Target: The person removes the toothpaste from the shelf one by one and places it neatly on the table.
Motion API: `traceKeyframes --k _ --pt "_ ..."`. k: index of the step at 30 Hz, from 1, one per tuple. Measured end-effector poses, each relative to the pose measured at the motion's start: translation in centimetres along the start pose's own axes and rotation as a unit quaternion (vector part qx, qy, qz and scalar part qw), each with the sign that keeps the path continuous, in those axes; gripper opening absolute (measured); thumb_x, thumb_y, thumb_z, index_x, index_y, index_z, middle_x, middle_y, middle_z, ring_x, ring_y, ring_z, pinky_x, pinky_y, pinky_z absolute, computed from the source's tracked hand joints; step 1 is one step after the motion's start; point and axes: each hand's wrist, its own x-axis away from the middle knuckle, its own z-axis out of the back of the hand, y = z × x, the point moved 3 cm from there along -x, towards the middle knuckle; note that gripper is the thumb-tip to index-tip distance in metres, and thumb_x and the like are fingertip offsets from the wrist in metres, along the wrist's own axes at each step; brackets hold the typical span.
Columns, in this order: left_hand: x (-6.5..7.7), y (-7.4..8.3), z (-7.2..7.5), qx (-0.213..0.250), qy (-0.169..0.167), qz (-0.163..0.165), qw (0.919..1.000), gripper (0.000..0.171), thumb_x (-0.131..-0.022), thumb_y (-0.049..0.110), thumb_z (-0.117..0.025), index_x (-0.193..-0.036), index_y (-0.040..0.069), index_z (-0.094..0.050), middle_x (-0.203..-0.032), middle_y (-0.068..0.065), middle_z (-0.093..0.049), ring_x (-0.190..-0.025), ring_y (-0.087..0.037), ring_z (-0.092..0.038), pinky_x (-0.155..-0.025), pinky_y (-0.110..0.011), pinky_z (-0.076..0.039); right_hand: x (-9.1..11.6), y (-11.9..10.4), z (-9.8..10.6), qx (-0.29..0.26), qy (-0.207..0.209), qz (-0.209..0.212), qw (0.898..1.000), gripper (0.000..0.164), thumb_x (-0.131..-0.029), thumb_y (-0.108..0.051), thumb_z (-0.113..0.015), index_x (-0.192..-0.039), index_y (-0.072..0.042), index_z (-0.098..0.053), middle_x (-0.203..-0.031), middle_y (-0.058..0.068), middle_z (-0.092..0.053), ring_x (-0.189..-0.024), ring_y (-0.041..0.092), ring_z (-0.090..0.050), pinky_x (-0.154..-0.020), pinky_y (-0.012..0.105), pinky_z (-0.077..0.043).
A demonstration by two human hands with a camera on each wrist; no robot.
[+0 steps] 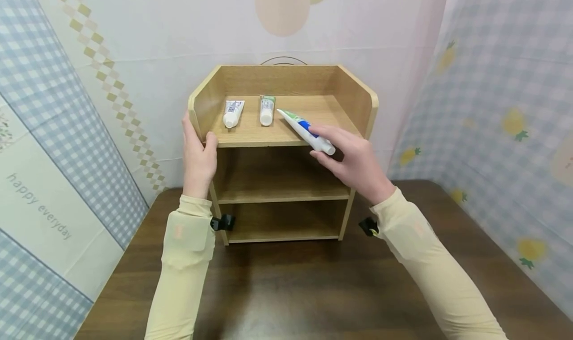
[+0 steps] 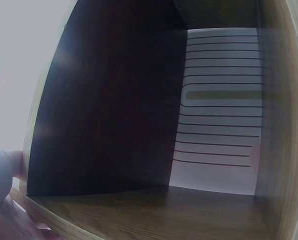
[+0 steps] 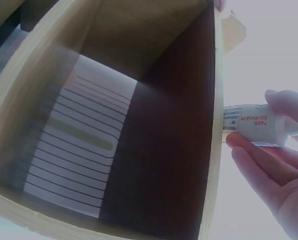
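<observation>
My right hand (image 1: 355,163) pinches a toothpaste tube (image 1: 297,125) between thumb and fingers at the front edge of the top board. The tube is white with blue and green print. It tilts, its cap end toward me at the lower right and its flat end over the board. My left hand (image 1: 199,163) grips the left side panel of the wooden shelf (image 1: 279,72), thumb on the inner side. Two more toothpaste tubes lie on the top board with caps toward me: a white and blue one (image 1: 233,112) at the left, a white and green one (image 1: 267,112) near the middle.
Below the top board, the shelf has a middle board (image 1: 282,193) and a bottom board (image 1: 282,230). It stands on a dark brown wooden table (image 1: 286,285). Patterned cloth (image 1: 497,106) hangs behind and at both sides. Raised side panels border the top board.
</observation>
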Motion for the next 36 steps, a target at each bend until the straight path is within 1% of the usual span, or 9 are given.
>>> traceKeyframes --k 3,7,12,15,20,26,32,36 --pt "-0.1 0.0 0.0 -0.008 0.0 0.005 1.0 0.065 -0.092 0.012 -0.041 -0.153 0.019 -0.02 -0.154 -0.01 -0.034 -0.135 -0.022 -0.038 -0.114 -0.04 -0.028 0.4 -0.2 0.1 -0.008 0.004 -0.001 1.0 0.047 -0.08 -0.01 -0.077 -0.125 -0.005 -0.064 -0.124 0.013 -0.067 -0.113 0.026 -0.064 -0.096 0.037 -0.049" --pt "0.0 -0.1 0.0 -0.013 -0.003 0.013 0.9998 0.066 -0.093 0.013 -0.04 -0.154 0.021 -0.018 -0.155 -0.009 -0.033 -0.135 -0.023 -0.038 -0.114 -0.041 -0.028 1.3 -0.3 0.4 -0.014 0.025 -0.006 1.0 0.049 -0.078 -0.008 -0.078 -0.125 -0.004 -0.064 -0.123 0.013 -0.068 -0.111 0.025 -0.065 -0.095 0.033 -0.05" --pt "0.0 -0.4 -0.2 -0.005 -0.003 0.01 0.9999 0.065 -0.092 0.013 -0.04 -0.154 0.02 -0.019 -0.154 -0.01 -0.033 -0.134 -0.022 -0.038 -0.114 -0.04 -0.028 2.6 -0.7 0.8 0.0 0.049 -0.019 0.999 0.051 -0.076 -0.006 -0.079 -0.125 -0.006 -0.065 -0.12 0.012 -0.069 -0.107 0.025 -0.066 -0.096 0.02 -0.046" --pt "0.0 -0.4 -0.2 -0.002 -0.002 0.009 1.0 0.065 -0.092 0.012 -0.041 -0.154 0.019 -0.019 -0.154 -0.011 -0.033 -0.134 -0.022 -0.037 -0.114 -0.039 -0.027 3.4 -1.1 1.3 0.011 0.063 -0.018 0.998 0.052 -0.075 -0.003 -0.08 -0.125 -0.006 -0.065 -0.12 0.012 -0.069 -0.108 0.025 -0.066 -0.097 0.016 -0.043" --pt "-0.2 -0.3 -0.2 0.003 -0.003 0.004 1.0 0.065 -0.093 0.011 -0.041 -0.153 0.017 -0.02 -0.154 -0.011 -0.033 -0.135 -0.021 -0.037 -0.114 -0.037 -0.027 4.4 -1.7 2.1 0.027 0.081 0.005 0.996 0.052 -0.074 0.002 -0.078 -0.124 -0.005 -0.065 -0.124 0.013 -0.067 -0.112 0.027 -0.064 -0.102 0.015 -0.041" --pt "-0.3 -0.3 -0.1 0.011 -0.001 0.001 0.9999 0.065 -0.093 0.01 -0.041 -0.153 0.017 -0.02 -0.154 -0.01 -0.032 -0.136 -0.019 -0.036 -0.115 -0.035 -0.026 5.2 -1.9 2.5 0.061 0.096 0.019 0.993 0.048 -0.075 0.005 -0.073 -0.121 -0.005 -0.067 -0.124 0.013 -0.067 -0.106 0.028 -0.067 -0.1 0.011 -0.039" --pt "-0.1 -0.3 -0.2 0.003 -0.001 0.004 1.0 0.065 -0.093 0.011 -0.042 -0.153 0.018 -0.02 -0.155 -0.01 -0.033 -0.136 -0.02 -0.036 -0.115 -0.037 -0.027 6.1 -2.1 3.3 0.054 0.135 0.003 0.989 0.047 -0.073 0.007 -0.074 -0.118 -0.003 -0.068 -0.12 0.015 -0.068 -0.105 0.031 -0.066 -0.103 0.016 -0.041" --pt "-0.1 -0.2 -0.2 0.007 0.001 -0.001 1.0 0.064 -0.093 0.01 -0.042 -0.153 0.017 -0.021 -0.155 -0.01 -0.033 -0.136 -0.019 -0.036 -0.115 -0.036 -0.026 6.8 -2.4 4.1 0.056 0.155 -0.015 0.986 0.042 -0.076 0.005 -0.072 -0.117 -0.002 -0.069 -0.12 0.015 -0.068 -0.106 0.031 -0.065 -0.103 0.017 -0.042"
